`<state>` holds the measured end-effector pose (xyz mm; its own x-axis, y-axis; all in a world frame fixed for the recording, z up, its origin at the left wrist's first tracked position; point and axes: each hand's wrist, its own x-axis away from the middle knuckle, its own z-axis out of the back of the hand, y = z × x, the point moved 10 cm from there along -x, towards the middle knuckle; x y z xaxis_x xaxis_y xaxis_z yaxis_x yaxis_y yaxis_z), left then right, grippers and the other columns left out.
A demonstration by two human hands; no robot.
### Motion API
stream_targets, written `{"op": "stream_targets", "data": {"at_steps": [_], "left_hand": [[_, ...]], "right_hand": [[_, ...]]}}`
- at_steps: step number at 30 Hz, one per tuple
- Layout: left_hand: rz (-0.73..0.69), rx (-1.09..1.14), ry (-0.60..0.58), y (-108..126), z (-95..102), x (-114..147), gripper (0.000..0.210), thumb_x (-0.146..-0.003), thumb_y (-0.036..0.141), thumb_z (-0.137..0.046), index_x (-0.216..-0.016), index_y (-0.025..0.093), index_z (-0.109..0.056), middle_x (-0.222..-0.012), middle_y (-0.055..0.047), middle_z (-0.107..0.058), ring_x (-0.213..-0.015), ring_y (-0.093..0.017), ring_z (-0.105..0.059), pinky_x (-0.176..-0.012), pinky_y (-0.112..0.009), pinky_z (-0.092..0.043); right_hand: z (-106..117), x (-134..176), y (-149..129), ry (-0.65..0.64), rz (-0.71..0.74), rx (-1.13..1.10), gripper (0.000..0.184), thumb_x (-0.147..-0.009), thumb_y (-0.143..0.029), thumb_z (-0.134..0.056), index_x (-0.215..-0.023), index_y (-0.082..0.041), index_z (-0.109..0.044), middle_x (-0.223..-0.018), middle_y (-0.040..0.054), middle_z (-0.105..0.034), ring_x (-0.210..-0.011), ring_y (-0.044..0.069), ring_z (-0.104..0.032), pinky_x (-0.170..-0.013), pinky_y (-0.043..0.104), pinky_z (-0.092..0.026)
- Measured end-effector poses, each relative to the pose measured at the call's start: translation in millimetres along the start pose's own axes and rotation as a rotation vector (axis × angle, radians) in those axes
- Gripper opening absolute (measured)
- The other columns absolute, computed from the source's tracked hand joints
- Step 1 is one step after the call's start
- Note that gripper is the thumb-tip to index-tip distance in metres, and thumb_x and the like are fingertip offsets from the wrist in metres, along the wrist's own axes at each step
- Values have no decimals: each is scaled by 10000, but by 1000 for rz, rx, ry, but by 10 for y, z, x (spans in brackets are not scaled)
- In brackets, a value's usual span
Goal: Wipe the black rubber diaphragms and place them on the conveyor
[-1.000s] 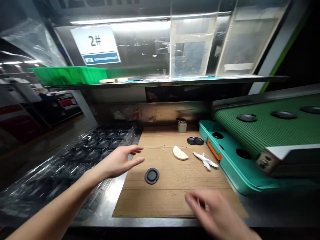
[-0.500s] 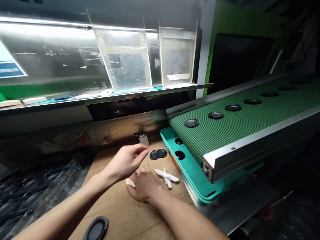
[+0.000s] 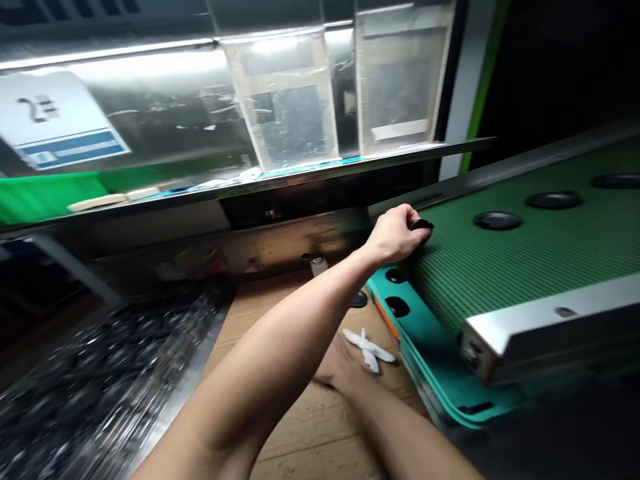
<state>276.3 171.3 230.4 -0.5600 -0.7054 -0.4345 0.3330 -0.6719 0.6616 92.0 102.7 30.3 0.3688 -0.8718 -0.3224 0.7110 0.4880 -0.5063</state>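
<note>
My left hand [image 3: 395, 233] reaches across to the near end of the green conveyor belt [image 3: 465, 273]. Its fingers are closed on a round black lid [image 3: 423, 225], seen nearly edge-on. Below, my right hand [image 3: 336, 365] rests low over the cardboard-covered table [image 3: 300, 457]; my left forearm hides its fingers. Just to the right of that hand lies a small heap of white strips [image 3: 369, 348]. Another black lid [image 3: 359, 299] sits on the cardboard, partly behind my left forearm. Further along the belt lie more black lids [image 3: 497, 220], spaced apart.
A teal tray [image 3: 440, 400] stands under the belt's end, with black pieces [image 3: 397, 307] in it. The belt's metal side rail [image 3: 565, 320] juts out on the right. Plastic-wrapped black parts [image 3: 125, 360] fill the left. A metal shelf [image 3: 300, 179] runs across the back.
My left hand has moved up and right from above the right hand to the belt and now grips a black lid. The view has shifted, so the scene sits differently.
</note>
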Motion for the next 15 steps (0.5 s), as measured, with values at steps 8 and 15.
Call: {"op": "stream_targets", "data": {"at_steps": [8,15], "left_hand": [[448,759,325,-1287,1233,2398,402,-845,380,-646,-1145,230,-425,-1066,-112,-670,-728,-201,-688,-505,-235,-467],[739,1261,557,-2249,1173,3541,336,-942,345,-459,-1132,92,-575,-1011,-174,-675,-778,-226,-682,-638,-320,-537]], "right_hand": [[-16,23,-136,2,104,71,303,-856,-386,-550,-1113,-245,-625,-1053,71,-596,-1000,236,-523,-877,350,-402],[108,-24,-112,239,-49,-149,357,-875,-359,-558,-1190,-198,-609,-1089,79,-600,-1000,204,-562,-905,311,-442]]}}
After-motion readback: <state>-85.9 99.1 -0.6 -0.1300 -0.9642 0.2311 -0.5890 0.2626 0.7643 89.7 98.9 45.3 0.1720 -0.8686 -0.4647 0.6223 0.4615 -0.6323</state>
